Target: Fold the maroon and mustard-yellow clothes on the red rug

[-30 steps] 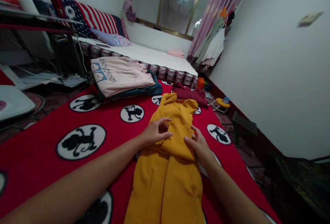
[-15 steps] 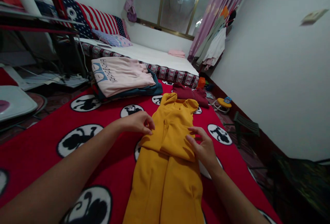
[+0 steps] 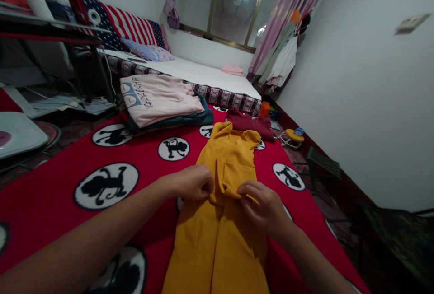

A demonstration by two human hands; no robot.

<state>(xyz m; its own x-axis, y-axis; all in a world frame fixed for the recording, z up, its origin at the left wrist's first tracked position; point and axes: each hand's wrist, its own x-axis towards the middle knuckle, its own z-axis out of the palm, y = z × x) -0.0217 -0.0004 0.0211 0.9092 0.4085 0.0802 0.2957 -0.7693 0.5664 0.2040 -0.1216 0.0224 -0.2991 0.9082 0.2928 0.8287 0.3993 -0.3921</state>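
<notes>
A long yellow garment [image 3: 217, 244] is spread lengthwise in front of me, with two long panels side by side in its nearer half. I cannot tell its exact kind. A folded-over layer covers its middle. My left hand [image 3: 198, 183] is closed, its fingers pinching the left part of that layer's lower edge. My right hand [image 3: 261, 201] pinches the same edge on the right, thumb below the cloth, and the edge is slightly lifted between the two. Under the garment is a red blanket [image 3: 149, 226] with round black-and-white figures.
A folded pink sweatshirt [image 3: 162, 97] tops a clothes stack at the back left. Beyond the yellow garment lies a maroon garment [image 3: 252, 124]. At left are a desk [image 3: 50, 36] and a white chair [image 3: 22, 136]; at right, a small folding stool [image 3: 318, 163].
Both hands have moved down and inward to the folded layer's lower edge and closed on it. The layer's right corner has been drawn inward and bunched up.
</notes>
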